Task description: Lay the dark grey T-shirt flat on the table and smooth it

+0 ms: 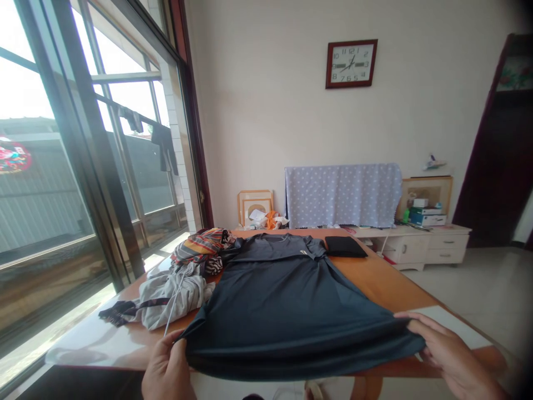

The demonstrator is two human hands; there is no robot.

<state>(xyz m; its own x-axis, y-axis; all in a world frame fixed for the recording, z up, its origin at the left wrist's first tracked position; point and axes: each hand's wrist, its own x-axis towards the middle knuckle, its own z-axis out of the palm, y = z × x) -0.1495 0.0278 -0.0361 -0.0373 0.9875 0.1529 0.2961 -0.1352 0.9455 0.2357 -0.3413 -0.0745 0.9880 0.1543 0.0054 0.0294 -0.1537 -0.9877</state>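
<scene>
A dark blue-grey T-shirt lies spread flat on the wooden table, collar at the far end. My left hand pinches the near left corner of the shirt's hem. At the near right corner of the hem, my right hand grips the cloth with fingers curled round the edge. The hem is stretched tight between both hands at the table's front edge.
A pile of grey and striped clothes lies on the table's left side. A folded black garment rests at the far right. Large windows run along the left. A low white cabinet with a dotted cloth stands by the wall.
</scene>
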